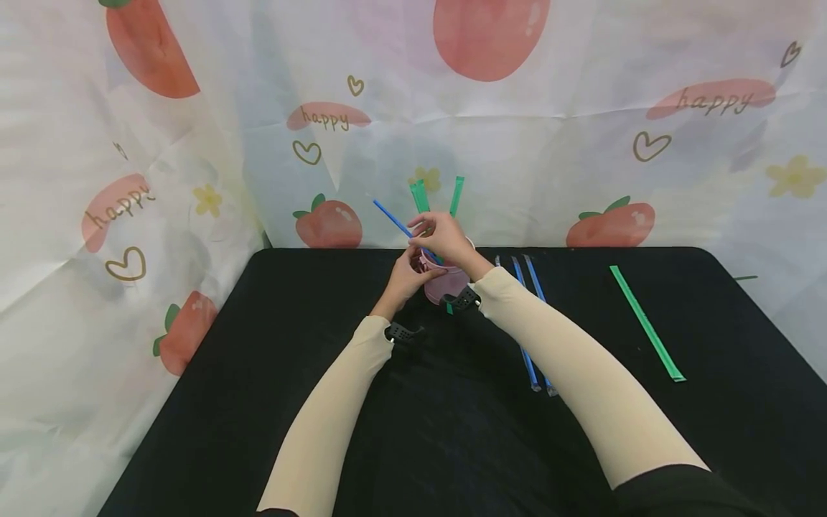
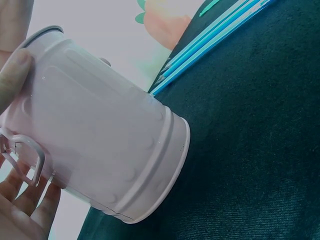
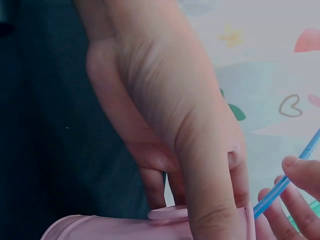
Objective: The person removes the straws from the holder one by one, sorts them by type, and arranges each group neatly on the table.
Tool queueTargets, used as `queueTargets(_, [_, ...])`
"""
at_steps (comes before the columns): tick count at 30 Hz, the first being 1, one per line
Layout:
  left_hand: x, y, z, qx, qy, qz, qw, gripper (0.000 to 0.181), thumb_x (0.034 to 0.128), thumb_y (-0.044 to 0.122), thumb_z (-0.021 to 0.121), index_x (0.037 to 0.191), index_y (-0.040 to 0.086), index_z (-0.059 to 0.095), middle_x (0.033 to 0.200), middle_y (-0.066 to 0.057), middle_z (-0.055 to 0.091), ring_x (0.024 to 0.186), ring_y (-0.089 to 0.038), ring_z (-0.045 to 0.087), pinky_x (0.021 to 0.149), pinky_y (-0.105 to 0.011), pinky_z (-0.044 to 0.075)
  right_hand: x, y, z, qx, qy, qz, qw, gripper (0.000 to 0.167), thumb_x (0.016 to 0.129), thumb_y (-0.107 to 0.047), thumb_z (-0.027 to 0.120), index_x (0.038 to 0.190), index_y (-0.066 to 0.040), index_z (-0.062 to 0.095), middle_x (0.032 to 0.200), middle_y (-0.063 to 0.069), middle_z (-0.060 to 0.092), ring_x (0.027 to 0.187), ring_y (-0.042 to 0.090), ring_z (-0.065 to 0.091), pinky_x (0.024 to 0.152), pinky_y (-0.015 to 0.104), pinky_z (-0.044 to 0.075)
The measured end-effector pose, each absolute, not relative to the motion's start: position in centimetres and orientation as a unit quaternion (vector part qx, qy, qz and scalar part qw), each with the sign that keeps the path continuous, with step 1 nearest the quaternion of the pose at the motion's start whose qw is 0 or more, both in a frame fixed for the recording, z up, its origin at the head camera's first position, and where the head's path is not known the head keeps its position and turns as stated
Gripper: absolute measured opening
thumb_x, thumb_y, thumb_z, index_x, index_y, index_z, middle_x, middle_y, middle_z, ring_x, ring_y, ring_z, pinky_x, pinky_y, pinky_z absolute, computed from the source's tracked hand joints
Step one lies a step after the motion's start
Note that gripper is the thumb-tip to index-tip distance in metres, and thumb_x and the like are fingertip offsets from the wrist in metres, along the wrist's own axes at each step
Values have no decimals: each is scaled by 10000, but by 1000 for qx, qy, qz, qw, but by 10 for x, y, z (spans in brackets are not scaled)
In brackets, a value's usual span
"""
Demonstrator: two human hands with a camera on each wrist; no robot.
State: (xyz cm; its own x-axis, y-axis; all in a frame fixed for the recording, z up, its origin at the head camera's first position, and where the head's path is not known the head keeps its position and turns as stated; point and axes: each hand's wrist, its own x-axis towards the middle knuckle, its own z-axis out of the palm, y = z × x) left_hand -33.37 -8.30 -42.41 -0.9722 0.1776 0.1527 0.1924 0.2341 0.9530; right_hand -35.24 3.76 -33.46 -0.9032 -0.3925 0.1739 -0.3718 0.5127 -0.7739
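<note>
My left hand (image 1: 403,281) grips a small pink bucket (image 1: 441,289) near its rim. In the left wrist view, the thumb lies on the wall of the pink bucket (image 2: 100,120), which tilts over the table, and the fingers lie by its wire handle (image 2: 37,155). Between thumb and fingers my right hand (image 1: 446,235) pinches a slim blue straw (image 1: 390,217) at the bucket's mouth. That straw (image 3: 272,197) slants up from the rim in the right wrist view; its lower end is hidden. Green strips (image 1: 457,195) rise behind the right hand.
Several blue straws (image 1: 535,276) in clear wrapping lie right of the bucket, partly under the right forearm. Farther right, a long green strip (image 1: 646,322) lies on the black table (image 1: 439,445). A printed fruit curtain (image 1: 504,158) hangs behind the table.
</note>
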Motion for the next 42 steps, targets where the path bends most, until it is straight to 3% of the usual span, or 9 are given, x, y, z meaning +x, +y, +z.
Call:
queueTargets(4, [-334, -83, -424, -119, -786, -607, 8, 600, 839, 219, 712, 1358, 107, 432, 1078, -74, 535, 848, -136, 470, 669, -214, 415, -352, 37, -334, -219, 868, -445, 16, 249, 872, -109, 657, 1108, -30, 654, 1076, 186, 674, 980, 312, 645, 862, 412, 525])
queueTargets(11, [-334, -83, -424, -132, -782, -609, 13, 640, 846, 200, 703, 1397, 114, 389, 1268, -162, 524, 921, -138, 486, 716, -206, 426, -351, 39, -332, -212, 871, -444, 19, 243, 889, -126, 639, 1108, -24, 657, 1115, 187, 663, 1018, 318, 631, 865, 418, 523])
queueTargets(21, [-335, -83, -425, -125, -787, -603, 17, 703, 831, 191, 720, 1430, 110, 362, 1198, -100, 549, 906, -133, 497, 707, -186, 430, -353, 44, -327, -197, 869, -454, 14, 263, 908, -128, 614, 1142, -10, 645, 1146, 190, 653, 1031, 318, 633, 863, 417, 530])
queueTargets(29, [-335, -82, -424, -120, -784, -609, 17, 728, 824, 173, 726, 1444, 118, 349, 1374, -107, 502, 1172, -237, 538, 884, -286, 483, -356, 46, -321, -173, 860, -479, 22, 297, 917, -145, 603, 1191, -31, 629, 1139, 188, 660, 978, 291, 661, 790, 368, 559])
queueTargets(42, [-335, -82, -425, -124, -779, -615, 14, 714, 840, 145, 705, 1448, 106, 332, 1395, -123, 478, 1241, -263, 504, 993, -380, 465, -358, 54, -310, -175, 836, -519, 10, 317, 919, -141, 600, 1204, -4, 607, 1124, 229, 655, 1001, 316, 650, 833, 429, 548])
